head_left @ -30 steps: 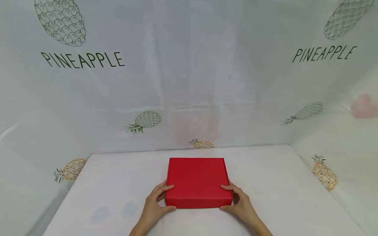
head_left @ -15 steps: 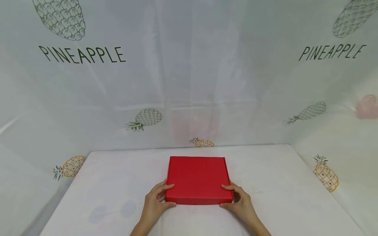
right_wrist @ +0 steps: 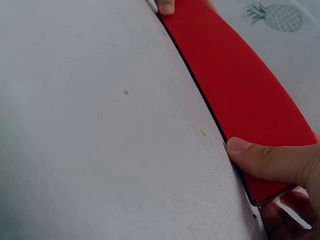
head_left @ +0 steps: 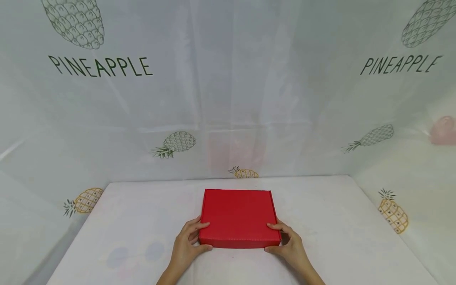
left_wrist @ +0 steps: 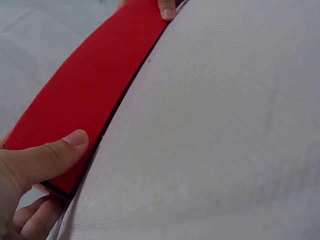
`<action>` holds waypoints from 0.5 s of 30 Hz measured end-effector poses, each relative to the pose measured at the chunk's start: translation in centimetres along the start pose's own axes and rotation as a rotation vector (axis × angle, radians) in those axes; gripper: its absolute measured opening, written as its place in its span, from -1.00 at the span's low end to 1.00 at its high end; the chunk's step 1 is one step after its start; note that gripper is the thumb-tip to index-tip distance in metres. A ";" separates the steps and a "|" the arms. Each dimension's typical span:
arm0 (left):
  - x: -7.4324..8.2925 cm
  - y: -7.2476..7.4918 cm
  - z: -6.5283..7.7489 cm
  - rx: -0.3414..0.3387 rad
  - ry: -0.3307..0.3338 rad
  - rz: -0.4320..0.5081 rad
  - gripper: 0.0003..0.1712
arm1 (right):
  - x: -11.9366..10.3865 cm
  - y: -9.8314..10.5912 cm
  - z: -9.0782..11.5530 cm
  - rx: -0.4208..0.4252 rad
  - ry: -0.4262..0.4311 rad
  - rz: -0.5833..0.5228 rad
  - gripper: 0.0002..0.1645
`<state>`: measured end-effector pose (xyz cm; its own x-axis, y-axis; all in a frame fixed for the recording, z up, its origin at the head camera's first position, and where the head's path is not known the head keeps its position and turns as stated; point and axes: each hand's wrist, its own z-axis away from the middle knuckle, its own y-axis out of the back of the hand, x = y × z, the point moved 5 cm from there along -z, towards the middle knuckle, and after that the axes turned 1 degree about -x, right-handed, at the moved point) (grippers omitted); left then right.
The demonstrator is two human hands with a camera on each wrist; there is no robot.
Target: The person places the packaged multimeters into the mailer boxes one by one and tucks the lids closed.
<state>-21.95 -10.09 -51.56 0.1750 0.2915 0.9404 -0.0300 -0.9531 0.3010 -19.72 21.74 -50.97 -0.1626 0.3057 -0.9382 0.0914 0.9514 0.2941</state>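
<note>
A flat red cardboard box (head_left: 239,215) with its lid down lies on the white-covered table, its front side facing me. My left hand (head_left: 186,241) grips the front left corner, thumb on the front face and a finger over the top edge. At the front right corner my right hand (head_left: 290,245) holds it the same way. In the left wrist view the left thumb (left_wrist: 55,156) presses the red front face (left_wrist: 90,85). The right wrist view has the right thumb (right_wrist: 270,161) on that face, with other fingers curled round the box's end.
The table (head_left: 142,213) is covered in white cloth. Behind it hangs a pale curtain (head_left: 228,91) printed with pineapples and lettering, which also runs along both sides.
Between the first two head frames the view shifts slightly and the box's front edge appears a little higher. Both hands keep their hold throughout.
</note>
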 end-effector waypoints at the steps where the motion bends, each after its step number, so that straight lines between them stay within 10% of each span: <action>1: -0.1 0.0 0.0 -0.002 0.004 0.001 -0.34 | 0.0 0.0 0.0 0.000 -0.009 0.003 -0.28; 10: -0.9 0.0 -0.4 -0.011 0.011 0.017 -0.35 | 0.6 0.2 -0.9 -0.044 0.051 0.016 -0.26; 15: -1.2 0.3 -0.2 -0.011 0.048 0.088 -0.41 | 1.8 0.8 -1.3 -0.156 -0.133 -0.090 -0.37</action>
<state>-22.41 -10.68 -52.56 0.1234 0.2103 0.9698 -0.0541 -0.9744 0.2182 -21.20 23.06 -52.20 -0.0309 0.2216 -0.9746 -0.0726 0.9720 0.2233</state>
